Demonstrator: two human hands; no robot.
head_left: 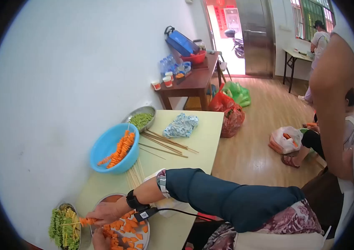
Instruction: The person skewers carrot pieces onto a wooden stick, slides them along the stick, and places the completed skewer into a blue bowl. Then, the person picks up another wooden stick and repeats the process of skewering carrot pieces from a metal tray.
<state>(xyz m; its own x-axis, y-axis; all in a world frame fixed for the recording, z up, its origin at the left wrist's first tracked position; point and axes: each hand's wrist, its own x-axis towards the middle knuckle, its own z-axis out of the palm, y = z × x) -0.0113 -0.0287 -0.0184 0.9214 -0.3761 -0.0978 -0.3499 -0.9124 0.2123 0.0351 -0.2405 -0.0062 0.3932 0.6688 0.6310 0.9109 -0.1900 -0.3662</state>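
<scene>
My right hand (pixel 107 213), reaching in from the right in a dark sleeve, is closed on a carrot skewer (pixel 86 221). Its thin stick points left over a tray of green and yellow skewered vegetables (pixel 65 229). Just below, at the bottom edge, my left hand (pixel 100 239) shows only in part; its fingers look curled, and what they hold is hidden. Under both hands lies a round metal tray (pixel 147 238) with cut orange carrot pieces (pixel 130 226). Farther up, a blue basin (pixel 97 156) contains several carrot skewers (pixel 122 148).
Bamboo sticks (pixel 166 143), crumpled foil (pixel 181 126) and a metal bowl of chopped greens (pixel 142 119) lie on the pale table (pixel 208 125). Behind it are a brown table (pixel 197 75) and red bags (pixel 229 114). A person (pixel 335 83) stands close at right; others are farther off.
</scene>
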